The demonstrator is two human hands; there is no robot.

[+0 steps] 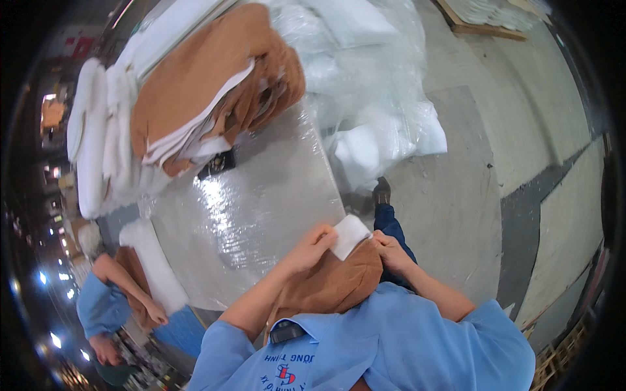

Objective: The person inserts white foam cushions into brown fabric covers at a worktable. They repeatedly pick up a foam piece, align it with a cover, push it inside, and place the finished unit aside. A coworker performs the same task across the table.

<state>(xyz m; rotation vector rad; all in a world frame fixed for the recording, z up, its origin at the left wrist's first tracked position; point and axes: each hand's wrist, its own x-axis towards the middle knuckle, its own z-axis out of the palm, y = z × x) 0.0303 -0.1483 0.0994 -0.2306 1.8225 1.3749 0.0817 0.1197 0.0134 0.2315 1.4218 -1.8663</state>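
A brown fabric piece (332,281) lies bunched against my front, by the near edge of the table. A white flap (351,237) stands up at its far end; whether it is the cloth's underside or a separate piece I cannot tell. My left hand (315,246) pinches the flap's left side. With its fingers closed, my right hand (392,251) grips the cloth's edge at the flap's right corner. Most of the fabric below my hands is hidden by folds and my left forearm.
The table (274,176) has a shiny plastic cover. On it sits a stack of brown, white-backed pieces (208,78), beside white padding rolls (104,137). Plastic-wrapped white bundles (372,72) stand beyond. A co-worker (107,296) handles brown fabric at the left.
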